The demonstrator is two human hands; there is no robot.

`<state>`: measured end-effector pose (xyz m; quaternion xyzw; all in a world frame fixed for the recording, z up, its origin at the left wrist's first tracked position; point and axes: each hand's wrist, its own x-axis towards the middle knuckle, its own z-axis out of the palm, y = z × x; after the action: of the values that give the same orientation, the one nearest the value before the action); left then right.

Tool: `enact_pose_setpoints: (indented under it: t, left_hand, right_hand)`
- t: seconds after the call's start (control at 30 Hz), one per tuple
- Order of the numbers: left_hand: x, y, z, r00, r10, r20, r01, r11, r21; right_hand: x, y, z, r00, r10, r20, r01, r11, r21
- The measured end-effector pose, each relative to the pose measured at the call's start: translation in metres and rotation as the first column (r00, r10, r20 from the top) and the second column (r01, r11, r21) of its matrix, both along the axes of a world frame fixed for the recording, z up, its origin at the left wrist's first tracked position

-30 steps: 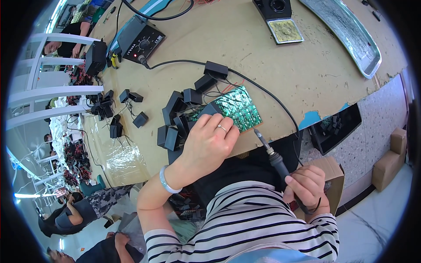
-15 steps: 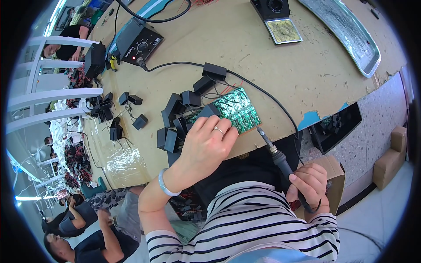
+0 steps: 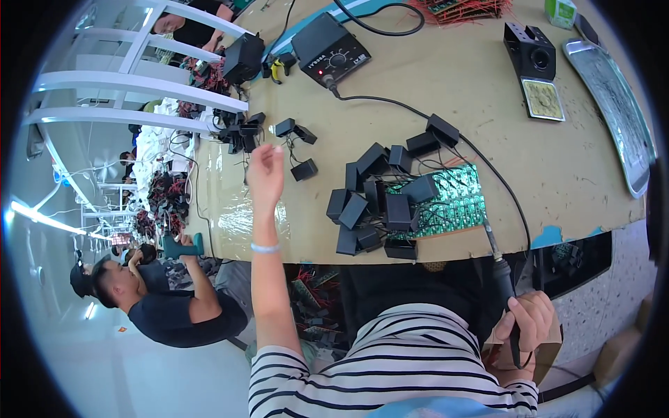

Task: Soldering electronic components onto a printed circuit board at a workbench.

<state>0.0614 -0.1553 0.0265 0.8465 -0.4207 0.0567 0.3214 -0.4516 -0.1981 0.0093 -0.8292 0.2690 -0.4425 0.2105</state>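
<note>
My left hand (image 3: 266,177) is stretched out over the left part of the table, its fingers curled. What lies under or in them is hidden; a small dark bit shows at its edge. Just right of it lie black plastic boxes (image 3: 304,169) with thin wires. My right hand (image 3: 531,320) holds a soldering iron (image 3: 503,279) by its handle, the tip by the right front corner of a green circuit board (image 3: 460,198). Several black boxes (image 3: 398,211) wired to the board crowd its left side, some over its edge.
A black soldering station (image 3: 331,52) stands at the back, its cord crossing the table. An iron stand with a sponge (image 3: 542,99) and a long metal tray (image 3: 610,104) lie at the right. Pliers (image 3: 280,68) and red-wired boards (image 3: 463,10) are farther back. Other people sit at the left.
My left hand has left the boxes on the board and reached left to the loose ones. The view has swung left. The soldering iron stays near the board's corner.
</note>
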Motion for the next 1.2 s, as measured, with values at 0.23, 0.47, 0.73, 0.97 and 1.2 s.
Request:
enact_pose_setpoints:
  t: [0.23, 0.47, 0.73, 0.97, 1.2]
  left_hand:
    - [-0.017, -0.005, -0.01, 0.914, 0.0, -0.405, 0.08, 0.981, 0.18]
    - [-0.053, 0.002, 0.034, 0.727, -0.233, -0.646, 0.051, 0.956, -0.288]
    - [-0.107, -0.007, 0.058, 0.857, -0.412, -0.309, 0.382, 0.911, -0.154]
    - [-0.208, -0.047, 0.092, 0.574, -0.801, -0.17, 0.819, 0.563, 0.116]
    - [-0.215, -0.089, 0.052, 0.444, -0.879, -0.174, 0.862, 0.365, 0.352]
  right_hand:
    - [0.008, -0.004, 0.005, 0.999, 0.02, -0.031, -0.022, 0.998, -0.058]
    - [0.005, 0.0, -0.002, 1.0, -0.01, 0.009, 0.01, 0.999, 0.038]
    - [0.013, -0.009, 0.013, 1.0, 0.014, -0.025, -0.013, 1.0, 0.011]
    - [0.011, -0.009, -0.002, 1.0, 0.01, 0.027, -0.009, 1.0, -0.011]
    - [0.009, -0.012, -0.005, 0.997, -0.007, 0.075, 0.005, 1.0, 0.023]
